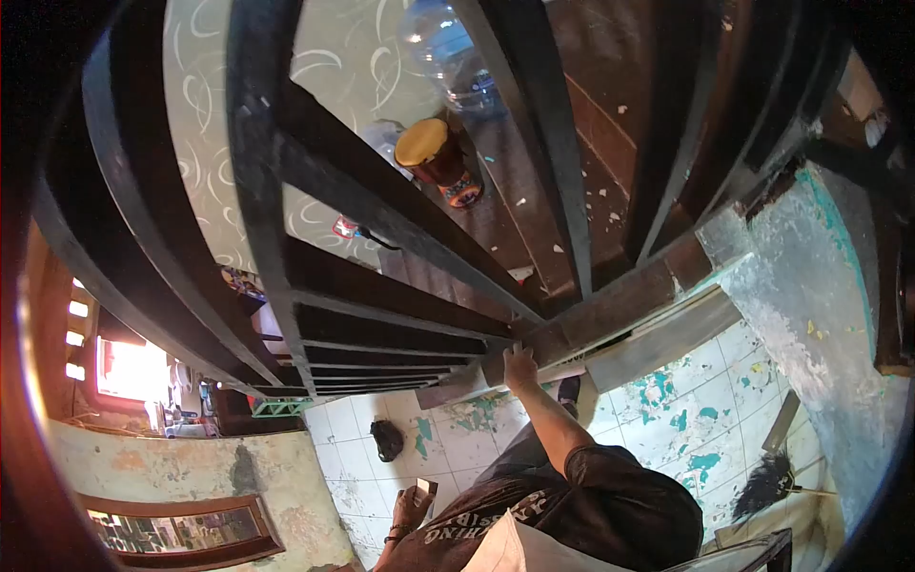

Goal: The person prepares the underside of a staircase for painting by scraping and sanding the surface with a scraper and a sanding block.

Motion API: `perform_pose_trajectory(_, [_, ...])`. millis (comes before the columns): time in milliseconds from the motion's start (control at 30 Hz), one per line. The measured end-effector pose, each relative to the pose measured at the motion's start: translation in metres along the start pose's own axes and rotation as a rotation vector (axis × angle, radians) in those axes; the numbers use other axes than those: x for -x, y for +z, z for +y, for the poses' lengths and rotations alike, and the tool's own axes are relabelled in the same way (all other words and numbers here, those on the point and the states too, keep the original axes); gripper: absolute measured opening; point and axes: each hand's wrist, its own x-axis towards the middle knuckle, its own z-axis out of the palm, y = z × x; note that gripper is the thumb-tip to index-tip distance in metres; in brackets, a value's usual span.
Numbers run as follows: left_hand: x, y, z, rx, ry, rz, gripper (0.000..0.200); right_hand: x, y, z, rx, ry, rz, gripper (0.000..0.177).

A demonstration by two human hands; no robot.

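Note:
My right hand (pixel 519 367) reaches forward with its fingers bent over the edge of a dark wooden beam (pixel 610 322) at the foot of the railing. Dark wooden balusters (pixel 381 205) fan upward from this beam. Lower and to the left, my left hand (pixel 413 505), with a band at the wrist, is closed around a small flat block (pixel 425 487) with a pale face and brown side. The block's exact kind cannot be made out. It is held apart from the railing, near my body.
Behind the balusters stand a drum (pixel 438 162) and a clear water jug (pixel 453 57) on brown steps littered with pale chips. A black bag (pixel 387 440) lies on worn white tiles (pixel 357 477). A black duster (pixel 762 484) lies right, below a peeling wall (pixel 810 276).

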Motion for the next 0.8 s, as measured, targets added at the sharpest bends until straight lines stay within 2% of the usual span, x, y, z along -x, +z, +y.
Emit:
perform_pose_trajectory(67, [0.025,0.003,0.017,-0.022,0.123,-0.043,0.05,0.037,0.009,0.027,-0.526,0.102,0.391,0.056])
perform_pose_trajectory(100, [-0.03,-0.018,0.001,-0.084,0.142,0.063,0.05,-0.015,0.007,-0.017,-0.603,0.026,0.455,0.056])
perform_pose_trajectory(167, [-0.028,-0.009,0.012,0.01,0.213,0.036,0.045,0.026,0.024,0.024,-0.458,-0.128,0.448,0.061])
perform_pose_trajectory(200, [-0.03,0.003,0.018,0.072,0.258,0.056,0.042,0.051,0.046,0.05,-0.416,-0.138,0.483,0.072])
perform_pose_trajectory(233, [-0.051,0.011,-0.004,0.115,0.361,-0.001,0.04,0.106,0.003,0.047,-0.346,-0.025,0.237,0.081])
perform_pose_trajectory(267, [-0.08,0.027,-0.032,0.267,0.312,-0.045,0.039,0.14,0.012,0.065,-0.374,-0.192,0.439,0.083])
perform_pose_trajectory(300, [-0.108,0.04,-0.034,0.416,0.257,-0.094,0.038,0.194,-0.017,0.07,-0.442,-0.075,0.281,0.079])
perform_pose_trajectory(333, [-0.13,0.049,-0.011,0.484,0.253,-0.022,0.036,0.209,0.006,0.099,-0.519,-0.053,0.218,0.074])
perform_pose_trajectory(367, [-0.146,0.052,0.017,0.556,0.238,0.056,0.034,0.252,0.005,0.117,-0.563,-0.04,0.317,0.067])
perform_pose_trajectory(400, [-0.091,-0.014,0.124,0.225,0.514,0.129,0.035,0.298,-0.018,0.13,-0.561,0.049,0.146,0.062])
perform_pose_trajectory(433, [-0.128,0.014,0.113,0.268,0.627,0.194,0.04,0.327,0.001,0.151,-0.56,-0.02,0.333,0.053])
perform_pose_trajectory(467, [-0.105,-0.025,0.197,0.32,0.726,0.184,0.046,0.356,-0.002,0.164,-0.554,0.041,0.35,0.048])
perform_pose_trajectory(500, [-0.103,-0.037,0.24,0.427,0.793,0.114,0.05,0.39,-0.014,0.172,-0.517,0.122,0.447,0.041])
perform_pose_trajectory(533, [-0.113,-0.039,0.275,0.335,0.87,0.103,0.054,0.421,-0.033,0.166,-0.572,0.326,0.473,0.039])
perform_pose_trajectory(567, [-0.108,-0.049,0.325,0.358,1.029,0.161,0.05,0.451,-0.047,0.168,-0.626,0.322,0.595,0.042])
perform_pose_trajectory(600, [-0.102,-0.06,0.375,0.384,1.183,0.222,0.046,0.472,-0.061,0.163,-0.669,0.258,0.829,0.037])
perform_pose_trajectory(667, [-0.132,-0.046,0.445,0.387,1.237,0.172,0.061,0.497,-0.094,0.148,-0.743,0.346,1.017,0.032])
perform_pose_trajectory(700, [-0.125,-0.057,0.483,0.416,1.31,0.08,0.063,0.504,-0.104,0.137,-0.788,0.397,1.117,0.032])
perform_pose_trajectory(733, [-0.112,-0.069,0.525,0.449,1.385,-0.006,0.065,0.507,-0.111,0.123,-0.784,0.411,1.134,0.032])
perform_pose_trajectory(767, [-0.095,-0.079,0.559,0.525,1.504,-0.023,0.069,0.509,-0.123,0.112,-0.96,0.433,1.216,0.032])
perform_pose_trajectory(800, [-0.083,-0.096,0.592,0.421,1.623,-0.083,0.077,0.508,-0.132,0.107,-1.138,0.447,1.295,0.032])
